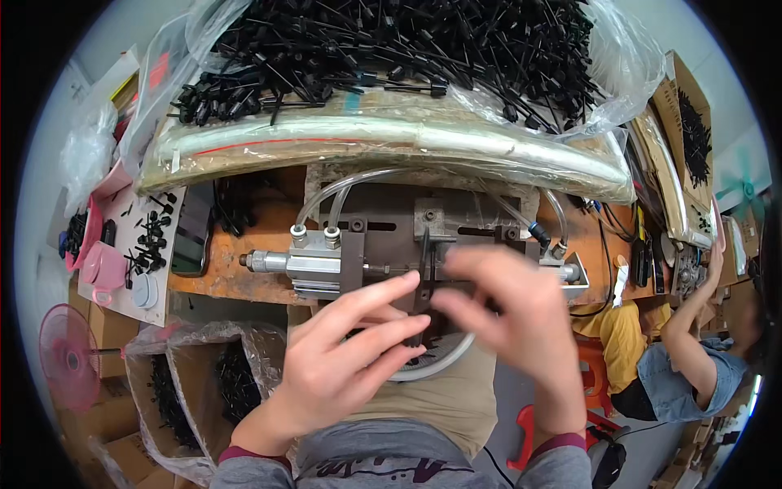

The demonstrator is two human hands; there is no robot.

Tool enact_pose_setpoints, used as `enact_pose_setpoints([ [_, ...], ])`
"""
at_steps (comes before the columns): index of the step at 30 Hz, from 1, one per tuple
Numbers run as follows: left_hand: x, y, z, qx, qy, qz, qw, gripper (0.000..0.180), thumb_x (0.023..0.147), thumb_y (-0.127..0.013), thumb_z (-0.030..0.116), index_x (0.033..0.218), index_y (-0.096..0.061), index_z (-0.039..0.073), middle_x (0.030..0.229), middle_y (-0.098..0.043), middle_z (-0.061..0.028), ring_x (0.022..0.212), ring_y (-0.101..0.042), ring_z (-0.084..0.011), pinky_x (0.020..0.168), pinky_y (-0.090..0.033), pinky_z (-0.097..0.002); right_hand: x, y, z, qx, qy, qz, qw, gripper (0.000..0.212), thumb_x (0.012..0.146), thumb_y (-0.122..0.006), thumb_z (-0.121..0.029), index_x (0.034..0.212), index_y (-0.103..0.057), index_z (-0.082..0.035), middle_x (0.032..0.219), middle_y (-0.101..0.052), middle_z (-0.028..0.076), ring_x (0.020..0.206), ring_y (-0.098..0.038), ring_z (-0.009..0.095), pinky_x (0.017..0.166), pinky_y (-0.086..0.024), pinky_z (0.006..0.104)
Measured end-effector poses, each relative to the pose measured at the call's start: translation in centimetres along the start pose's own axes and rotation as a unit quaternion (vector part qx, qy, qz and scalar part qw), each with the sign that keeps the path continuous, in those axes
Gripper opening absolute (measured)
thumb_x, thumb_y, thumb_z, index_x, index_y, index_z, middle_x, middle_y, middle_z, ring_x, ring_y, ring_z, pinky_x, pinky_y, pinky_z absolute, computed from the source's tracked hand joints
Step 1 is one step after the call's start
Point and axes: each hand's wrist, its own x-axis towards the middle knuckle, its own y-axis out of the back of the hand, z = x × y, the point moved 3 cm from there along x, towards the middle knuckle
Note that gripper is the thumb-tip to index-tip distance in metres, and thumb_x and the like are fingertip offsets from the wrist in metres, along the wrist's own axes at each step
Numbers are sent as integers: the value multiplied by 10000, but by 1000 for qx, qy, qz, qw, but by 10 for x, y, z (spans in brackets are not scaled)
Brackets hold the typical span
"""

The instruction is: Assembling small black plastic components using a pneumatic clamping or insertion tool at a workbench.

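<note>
A small clamping fixture (428,213) with dark plates and silver air cylinders stands on the bench before me. A thin black rod-shaped part (425,251) stands at its middle. My left hand (346,346) is at the fixture's near left side, its fingers stretched out and apart, tips close to the black part. Something dark shows behind those fingertips; whether they touch it I cannot make out. My right hand (513,306) hovers over the fixture's right half, smeared by motion. Its thumb and forefinger point toward the black part, and their grip is unclear.
A large heap of black stemmed parts (399,49) lies on a plastic-wrapped tray (391,134) behind the fixture. At left are a pink cup (104,267), a pink fan (72,356) and plastic-lined boxes (191,359). Another person (680,359) sits at right.
</note>
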Motion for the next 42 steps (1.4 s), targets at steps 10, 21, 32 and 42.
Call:
enact_pose_setpoints([
  [10, -12, -40, -7, 198, -84, -36, 976, 257, 757, -734, 65, 999, -693, -14, 1260, -632, -194, 912, -683, -258, 767, -560, -322, 144, 52, 97, -331, -175, 30, 927, 521, 628, -843, -417, 910, -700, -3, 921, -702, 140, 868, -699, 283, 739, -555, 381],
  [21, -5, -55, -18, 274, -81, -63, 956, 240, 724, -768, 75, 943, -689, 19, 1288, -636, -163, 649, -644, -190, 631, -520, -292, 153, 47, 104, -311, -101, -137, 935, 388, 718, -675, -225, 982, -679, 60, 929, -703, 224, 850, -677, 351, 811, -532, 380],
  [32, -6, -57, -23, 268, -84, -68, 957, 238, 732, -785, 84, 945, -693, 37, 1302, -629, -156, 580, -617, -192, 584, -499, -286, 135, 91, 94, -13, -136, 73, 988, 266, 829, -745, -235, 908, -683, 11, 654, -614, 36, 598, -639, 99, 574, -507, 251],
  [42, -7, -50, -16, 221, -105, -80, 966, 265, 744, -794, 133, 968, -696, 31, 1287, -639, -148, 636, -652, -193, 615, -523, -285, 97, 81, 96, 457, -192, 117, 860, 213, 893, -717, -210, 948, -658, -13, 771, -600, 12, 578, -575, 86, 507, -439, 176],
])
